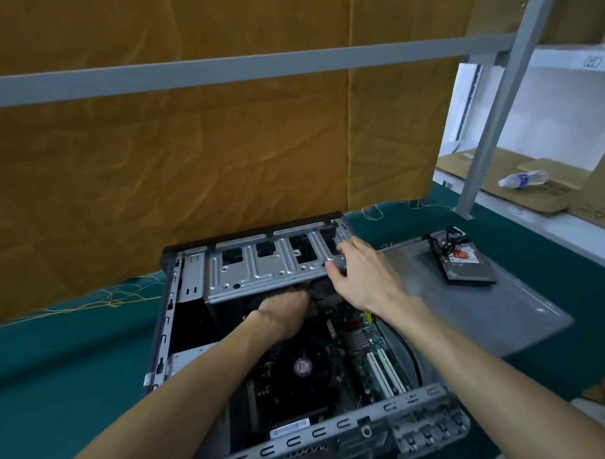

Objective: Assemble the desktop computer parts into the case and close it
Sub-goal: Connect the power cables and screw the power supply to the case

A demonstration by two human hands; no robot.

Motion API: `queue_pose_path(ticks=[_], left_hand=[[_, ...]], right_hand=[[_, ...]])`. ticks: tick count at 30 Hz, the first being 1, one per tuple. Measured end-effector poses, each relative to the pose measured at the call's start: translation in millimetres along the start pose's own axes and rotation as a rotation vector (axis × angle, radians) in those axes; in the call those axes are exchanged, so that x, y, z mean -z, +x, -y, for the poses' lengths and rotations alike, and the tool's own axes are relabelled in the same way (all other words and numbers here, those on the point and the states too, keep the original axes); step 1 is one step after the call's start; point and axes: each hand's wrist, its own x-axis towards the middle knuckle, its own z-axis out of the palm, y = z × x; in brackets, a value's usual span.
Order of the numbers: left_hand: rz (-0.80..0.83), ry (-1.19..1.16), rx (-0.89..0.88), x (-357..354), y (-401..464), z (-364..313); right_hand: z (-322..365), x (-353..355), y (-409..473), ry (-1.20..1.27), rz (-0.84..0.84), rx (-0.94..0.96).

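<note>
While raised, drive cage (261,268) between right-hand fingers (333,267)

Both forearms are bare up to the frame's lower edge, with no sleeves in view. The left hand (283,310) and right hand (366,275) wear no gloves.

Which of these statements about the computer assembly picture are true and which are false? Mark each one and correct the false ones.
1. The right hand holds the metal drive cage. True.
2. The side panel is fitted on the case. False: it lies on the table to the right of the case.
3. The left hand reaches under the cage. True.
4. The hard drive sits inside the case. False: it rests on the side panel.
</note>
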Motion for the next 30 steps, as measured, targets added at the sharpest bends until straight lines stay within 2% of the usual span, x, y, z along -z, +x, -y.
queue_pose_path(ticks=[4,17,22,30], left_hand=[[-0.034,0.209,-0.028,-5,5,1],[-0.039,0.05,-0.077,-2,10,3],[-0.092,0.112,-0.078,-4,9,3],[-0.097,-0.07,-0.061,0,-5,0]], right_hand=[[0,1,0,0.014,-0.033,0.001],[1,1,1,0.015,-0.036,-0.013],[0,0,2,0.017,-0.043,0.001],[-3,-3,4,0.068,-0.069,0.004]])
